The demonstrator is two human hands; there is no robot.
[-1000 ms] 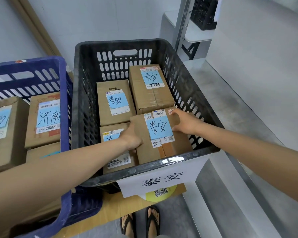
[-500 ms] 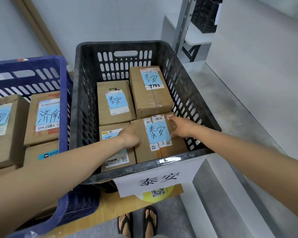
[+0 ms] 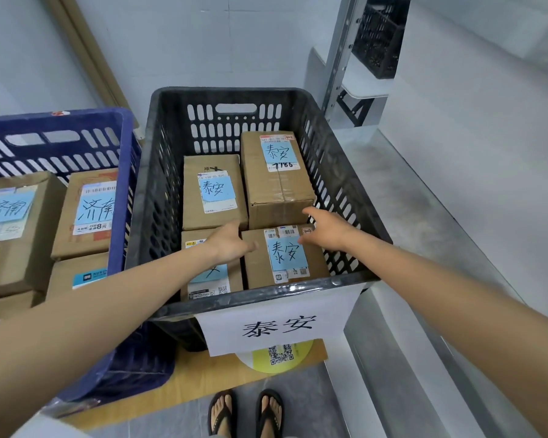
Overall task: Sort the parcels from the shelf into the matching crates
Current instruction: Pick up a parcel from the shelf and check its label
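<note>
The black crate (image 3: pixel 159 216) stands in the middle, with a white sign (image 3: pixel 276 327) reading 泰安 hanging from its near rim. Four cardboard parcels lie flat inside it, two by two, packed side by side. The front-right parcel (image 3: pixel 260 270) sits against the near wall, label up, with a blue note hand-marked 泰安. The front-left parcel (image 3: pixel 215 282) lies just beside it, its note mostly hidden under the left forearm. Behind them are the back-left parcel (image 3: pixel 214 188) and the taller back-right parcel (image 3: pixel 279 184), each with the same blue 泰安 note.

Both arms reach into the crate from the near side. The left grip (image 3: pixel 231 245) lies over the far end of the front-left parcel, fingers stretched out straight, the tips reaching the left top edge of the front-right parcel; it clasps nothing. The right grip (image 3: pixel 329 232) is over the far right corner of the front-right parcel, thumb spread towards the back-right parcel, fingers loose and unclenched. Whether it touches the cardboard or floats just above it cannot be told.

To the left, touching the black crate, is a blue crate (image 3: pixel 125 172) with more parcels, two of them marked 济南 on blue notes. Both crates rest on a wooden board (image 3: pixel 203 371). A yellow sticker (image 3: pixel 276 358) with a QR code shows below the sign. The person's feet in flip-flops (image 3: pixel 222 412) stand on the floor at the bottom edge. A metal shelf post (image 3: pixel 339 58) rises at the back right, with another dark crate (image 3: pixel 380 36) behind it.
</note>
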